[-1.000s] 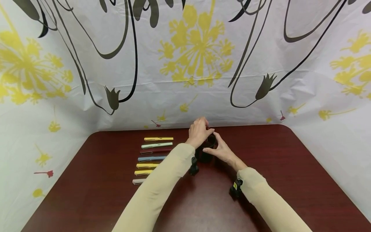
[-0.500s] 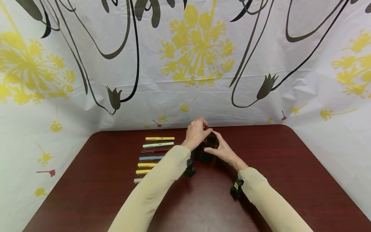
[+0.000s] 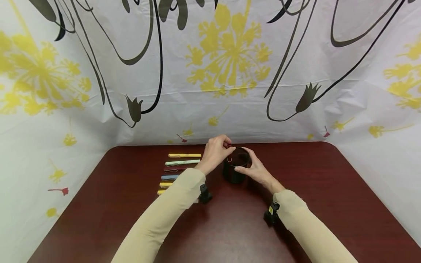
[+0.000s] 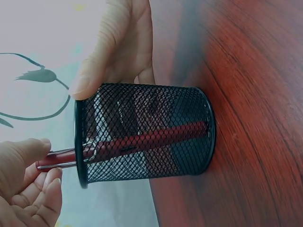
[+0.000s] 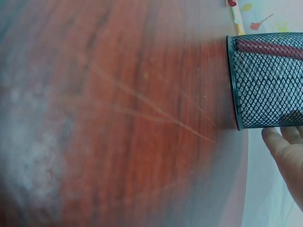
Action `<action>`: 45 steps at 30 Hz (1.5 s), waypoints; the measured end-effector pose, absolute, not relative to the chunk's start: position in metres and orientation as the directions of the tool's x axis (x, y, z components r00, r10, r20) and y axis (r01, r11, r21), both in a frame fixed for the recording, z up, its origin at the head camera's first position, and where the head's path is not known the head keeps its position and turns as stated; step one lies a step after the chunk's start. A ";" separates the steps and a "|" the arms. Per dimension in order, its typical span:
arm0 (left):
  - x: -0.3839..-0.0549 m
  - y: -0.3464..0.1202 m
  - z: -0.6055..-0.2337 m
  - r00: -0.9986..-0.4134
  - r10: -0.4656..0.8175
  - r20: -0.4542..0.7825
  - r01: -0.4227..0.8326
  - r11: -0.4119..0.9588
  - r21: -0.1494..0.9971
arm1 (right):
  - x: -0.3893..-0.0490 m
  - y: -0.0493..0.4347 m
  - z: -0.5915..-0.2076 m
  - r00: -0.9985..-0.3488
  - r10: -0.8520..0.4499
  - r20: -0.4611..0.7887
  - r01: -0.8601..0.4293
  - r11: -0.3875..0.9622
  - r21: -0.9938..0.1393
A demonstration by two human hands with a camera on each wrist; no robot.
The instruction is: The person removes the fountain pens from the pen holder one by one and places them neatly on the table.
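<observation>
A black mesh pen holder (image 3: 234,175) stands upright near the back of the table. Inside it leans a dark red pen (image 4: 66,157), its lower end down at the base and its clip end above the rim. My left hand (image 3: 213,153) pinches that top end between thumb and fingers. On the other side, my right hand (image 3: 260,173) grips the holder, thumb and fingers spread around its upper part. The mesh lets the pen's barrel show through in both wrist views.
Left of the holder lies a row of pens: a yellow pen (image 3: 185,155), a mint pen (image 3: 182,162), a dark red one (image 3: 174,169), a blue pen (image 3: 169,178) and more yellow ones. My left forearm covers part of the row. A patterned cloth (image 3: 164,128) hangs behind the table.
My left hand has shifted left with the pen's top, bringing its clip and more of the holder's opening into sight. The right hand keeps its grip on the holder.
</observation>
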State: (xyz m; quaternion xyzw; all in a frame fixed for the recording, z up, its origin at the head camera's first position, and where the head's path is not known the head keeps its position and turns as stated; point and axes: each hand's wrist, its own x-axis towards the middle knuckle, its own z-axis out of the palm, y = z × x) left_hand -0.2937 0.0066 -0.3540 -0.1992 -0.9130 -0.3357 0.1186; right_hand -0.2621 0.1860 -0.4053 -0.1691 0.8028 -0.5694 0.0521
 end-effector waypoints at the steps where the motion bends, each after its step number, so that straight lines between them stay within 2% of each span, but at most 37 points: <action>1: -0.293 0.005 -0.353 -0.891 0.290 0.350 0.448 0.689 0.570 | -0.262 0.186 -0.406 -0.936 -0.331 0.115 -0.216 0.287 -0.933; 9: -0.287 -0.007 -0.353 -0.892 0.298 0.339 0.448 0.670 0.592 | -0.266 0.186 -0.409 -0.930 -0.340 0.139 -0.226 0.233 -0.946; 15: -0.285 -0.015 -0.356 -0.911 0.243 0.333 0.408 0.638 0.653 | -0.268 0.185 -0.412 -0.930 -0.339 0.143 -0.228 0.226 -0.947; 29: -0.281 -0.040 -0.354 -0.944 0.041 0.326 0.314 0.401 0.861 | -0.270 0.185 -0.413 -0.932 -0.328 0.157 -0.245 0.246 -0.938; 34: -0.274 -0.055 -0.354 -0.970 -0.010 0.242 0.234 0.226 0.946 | -0.281 0.190 -0.430 -0.934 -0.317 0.166 -0.249 0.242 -0.938; 39: -0.263 -0.077 -0.360 -0.989 -0.006 0.145 0.145 0.020 0.989 | -0.285 0.192 -0.437 -0.931 -0.320 0.177 -0.263 0.248 -0.932; 45: -0.245 -0.111 -0.376 -0.999 -0.026 0.023 0.025 -0.052 0.998 | -0.285 0.191 -0.436 -0.929 -0.318 0.189 -0.274 0.247 -0.930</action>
